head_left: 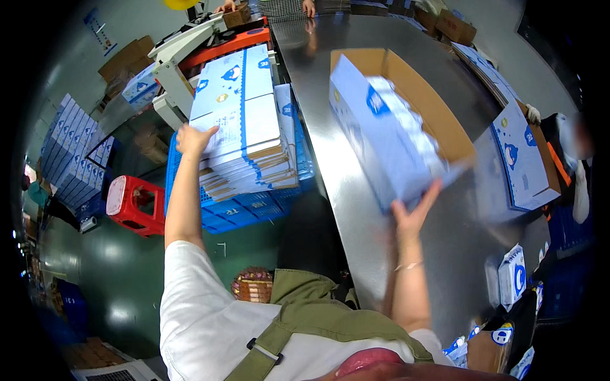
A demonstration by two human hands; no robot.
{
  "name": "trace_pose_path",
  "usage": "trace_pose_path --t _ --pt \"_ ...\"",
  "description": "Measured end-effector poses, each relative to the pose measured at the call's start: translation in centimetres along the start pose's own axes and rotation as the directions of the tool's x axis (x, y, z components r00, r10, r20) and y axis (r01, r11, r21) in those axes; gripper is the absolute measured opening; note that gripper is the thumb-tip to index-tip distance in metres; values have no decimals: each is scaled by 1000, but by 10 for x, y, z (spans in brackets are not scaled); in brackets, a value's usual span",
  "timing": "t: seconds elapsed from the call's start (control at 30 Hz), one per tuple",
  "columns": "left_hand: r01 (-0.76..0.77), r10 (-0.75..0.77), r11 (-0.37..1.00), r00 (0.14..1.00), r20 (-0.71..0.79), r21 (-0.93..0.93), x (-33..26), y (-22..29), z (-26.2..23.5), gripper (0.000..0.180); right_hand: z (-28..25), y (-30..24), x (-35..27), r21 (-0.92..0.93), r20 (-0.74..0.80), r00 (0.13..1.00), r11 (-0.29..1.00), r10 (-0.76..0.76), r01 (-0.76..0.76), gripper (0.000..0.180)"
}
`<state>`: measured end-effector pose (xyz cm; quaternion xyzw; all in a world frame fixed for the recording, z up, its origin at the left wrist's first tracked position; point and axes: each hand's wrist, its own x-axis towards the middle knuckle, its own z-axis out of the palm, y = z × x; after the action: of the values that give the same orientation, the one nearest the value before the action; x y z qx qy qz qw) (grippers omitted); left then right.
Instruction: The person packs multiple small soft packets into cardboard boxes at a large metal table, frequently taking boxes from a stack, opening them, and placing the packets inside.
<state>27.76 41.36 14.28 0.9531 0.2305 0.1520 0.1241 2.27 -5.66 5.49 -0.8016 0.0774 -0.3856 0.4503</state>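
A long open carton, white and blue outside and brown inside, lies slanted on the metal table. A row of white packs fills part of it. My right hand presses against its near end, thumb and fingers spread apart; the carton is slightly blurred. On the left, a stack of flattened cartons printed in blue rests on a blue plastic crate. My left hand lies at the left edge of that stack, thumb stretched out over the top sheet, fingertips partly hidden.
The metal table runs away from me. At its right, a person holds another carton; white packs stand nearer. A taping machine is beyond the stack. Left are a red stool and piled cartons. Another person's hands show at the far end.
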Motion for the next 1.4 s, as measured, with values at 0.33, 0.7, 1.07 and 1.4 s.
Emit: trace_pose_path --t 0.33,0.7,1.07,1.4 --pt "259 -230 962 940 252 -88 43 -45 44 72 31 28 -4 -672 421 896 713 143 201 56" --pt "-711 316 186 697 -644 -678 -144 90 -52 6 28 96 -4 243 228 892 864 390 -440 44" --pt "-511 960 -277 -121 -251 -814 -318 63 -14 24 -157 -98 59 971 -61 991 239 120 31 36" --pt "-303 975 53 223 -17 -952 -148 222 -109 102 -189 -80 51 -488 834 497 741 239 462 38"
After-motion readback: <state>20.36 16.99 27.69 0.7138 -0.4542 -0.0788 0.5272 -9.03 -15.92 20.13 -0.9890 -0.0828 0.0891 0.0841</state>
